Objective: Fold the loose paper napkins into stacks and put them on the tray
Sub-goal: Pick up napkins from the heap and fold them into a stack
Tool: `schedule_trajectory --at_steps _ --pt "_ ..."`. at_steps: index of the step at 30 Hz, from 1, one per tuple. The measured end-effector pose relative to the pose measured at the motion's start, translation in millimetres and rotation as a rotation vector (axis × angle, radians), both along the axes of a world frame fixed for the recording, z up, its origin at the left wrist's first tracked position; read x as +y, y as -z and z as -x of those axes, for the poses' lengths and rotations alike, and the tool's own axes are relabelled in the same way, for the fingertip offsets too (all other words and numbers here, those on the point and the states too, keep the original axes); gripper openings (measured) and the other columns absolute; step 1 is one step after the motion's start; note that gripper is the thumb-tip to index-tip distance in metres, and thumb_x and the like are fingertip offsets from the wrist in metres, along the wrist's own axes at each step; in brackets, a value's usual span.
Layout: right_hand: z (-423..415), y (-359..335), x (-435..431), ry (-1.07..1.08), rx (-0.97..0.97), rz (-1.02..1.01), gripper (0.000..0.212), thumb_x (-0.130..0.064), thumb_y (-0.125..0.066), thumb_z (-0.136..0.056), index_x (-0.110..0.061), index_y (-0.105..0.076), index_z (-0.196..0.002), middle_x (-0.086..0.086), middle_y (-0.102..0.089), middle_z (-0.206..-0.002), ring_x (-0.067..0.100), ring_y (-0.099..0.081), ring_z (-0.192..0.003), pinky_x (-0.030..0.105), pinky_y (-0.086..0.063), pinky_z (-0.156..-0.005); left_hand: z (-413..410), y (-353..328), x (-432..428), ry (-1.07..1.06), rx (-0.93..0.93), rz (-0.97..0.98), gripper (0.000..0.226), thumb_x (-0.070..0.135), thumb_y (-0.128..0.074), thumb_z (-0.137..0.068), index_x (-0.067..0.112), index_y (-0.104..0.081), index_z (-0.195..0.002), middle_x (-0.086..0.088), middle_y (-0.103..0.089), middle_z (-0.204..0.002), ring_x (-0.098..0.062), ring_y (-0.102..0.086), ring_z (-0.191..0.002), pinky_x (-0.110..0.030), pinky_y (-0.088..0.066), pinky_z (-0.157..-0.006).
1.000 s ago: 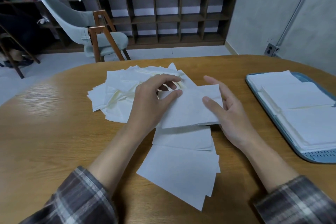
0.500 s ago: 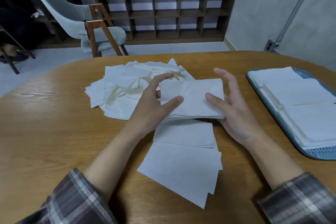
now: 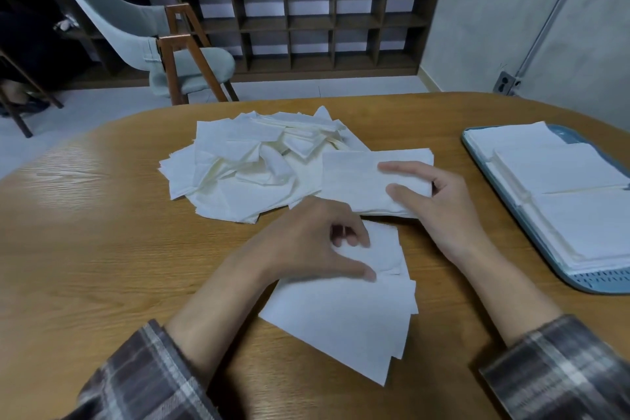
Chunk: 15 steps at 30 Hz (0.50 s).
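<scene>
A heap of loose white napkins lies on the far middle of the wooden table. My right hand grips a folded stack of napkins by its right end, just above the table. My left hand rests on folded napkins lying flat near me, thumb and fingers curled over the top sheet. At the right stands a blue tray with several folded napkin stacks in it.
A grey chair with wooden legs stands beyond the table's far edge. Behind it is a low wooden shelf unit with potted plants on top. A grey wall with a conduit is at the right.
My left hand has let go of the folded stack and dropped onto the flat napkins near me. My right hand now holds the stack alone, shifted slightly right.
</scene>
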State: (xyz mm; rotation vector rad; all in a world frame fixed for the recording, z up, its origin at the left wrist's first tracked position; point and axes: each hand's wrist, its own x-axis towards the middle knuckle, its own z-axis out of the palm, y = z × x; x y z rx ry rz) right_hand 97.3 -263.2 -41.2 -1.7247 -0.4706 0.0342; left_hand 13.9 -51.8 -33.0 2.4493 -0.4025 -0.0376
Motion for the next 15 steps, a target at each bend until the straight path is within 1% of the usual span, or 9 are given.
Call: schedule_trajectory --at_steps 2,4,7,9,12,13,15 --pt "0.7 -0.5 0.5 0.003 0.004 -0.006 0.032 0.000 -0.072 -0.094 -0.023 -0.081 -0.113 -0.018 -0.077 -0.117 -0.003 -0.066 -0.118 0.012 -0.049 -0.095 0.1 1.6 0.3 0.023 0.055 -0.006 0.038 0.055 -0.093 -0.069 0.037 -0.079 -0.099 0.018 -0.067 -0.095 -0.005 -0.061 -0.094 -0.014 -0.045 -0.072" --pt "0.2 0.0 0.0 0.010 0.012 -0.006 0.032 -0.001 -0.072 -0.094 -0.025 -0.081 -0.112 -0.019 -0.077 -0.117 -0.002 -0.065 -0.118 0.017 -0.049 -0.098 -0.4 1.6 2.8 0.037 0.068 0.038 0.030 0.047 -0.094 -0.073 0.036 -0.080 -0.097 0.018 -0.067 -0.095 -0.006 -0.062 -0.093 -0.014 -0.045 -0.073" --pt "0.8 -0.7 0.4 0.016 0.005 0.006 0.032 -0.003 -0.072 -0.094 -0.028 -0.081 -0.112 -0.020 -0.076 -0.117 -0.002 -0.064 -0.120 0.024 -0.048 -0.103 0.4 2.5 3.1 0.039 0.046 0.060 0.015 0.031 -0.090 -0.079 0.032 -0.082 -0.092 0.017 -0.067 -0.091 -0.010 -0.063 -0.087 -0.013 -0.044 -0.071" --pt "0.9 -1.0 0.3 0.009 -0.001 0.012 0.032 -0.003 -0.071 -0.095 -0.028 -0.080 -0.113 -0.021 -0.076 -0.118 -0.003 -0.064 -0.120 0.025 -0.047 -0.106 1.3 3.4 0.5 0.036 0.025 0.075 0.011 0.023 -0.087 -0.081 0.028 -0.083 -0.090 0.016 -0.069 -0.090 -0.011 -0.064 -0.085 -0.013 -0.043 -0.069" --pt "0.7 -0.8 0.0 -0.013 -0.016 0.024 0.033 -0.002 -0.068 -0.097 -0.027 -0.080 -0.114 -0.023 -0.075 -0.119 -0.004 -0.062 -0.122 0.024 -0.046 -0.107 1.6 2.7 0.5 0.032 -0.004 0.108 0.009 0.017 -0.085 -0.083 0.024 -0.082 -0.089 0.014 -0.073 -0.089 -0.011 -0.067 -0.086 -0.015 -0.047 -0.072" --pt "0.9 -0.8 0.1 -0.024 -0.020 0.028 0.034 -0.001 -0.066 -0.097 -0.027 -0.079 -0.114 -0.023 -0.075 -0.119 -0.005 -0.062 -0.123 0.021 -0.045 -0.106 1.8 1.1 0.9 0.019 -0.016 0.130 0.009 0.016 -0.083 -0.084 0.024 -0.081 -0.089 0.013 -0.074 -0.088 -0.011 -0.068 -0.087 -0.018 -0.049 -0.073" --pt "1.9 -2.3 0.5 -0.055 -0.020 0.021 0.034 0.000 -0.063 -0.099 -0.026 -0.080 -0.113 -0.020 -0.076 -0.119 -0.005 -0.062 -0.122 0.013 -0.044 -0.099 2.3 -3.8 2.4 -0.029 -0.023 0.210 0.010 0.012 -0.079 -0.087 0.022 -0.079 -0.089 0.010 -0.076 -0.087 -0.012 -0.069 -0.086 -0.029 -0.055 -0.076"
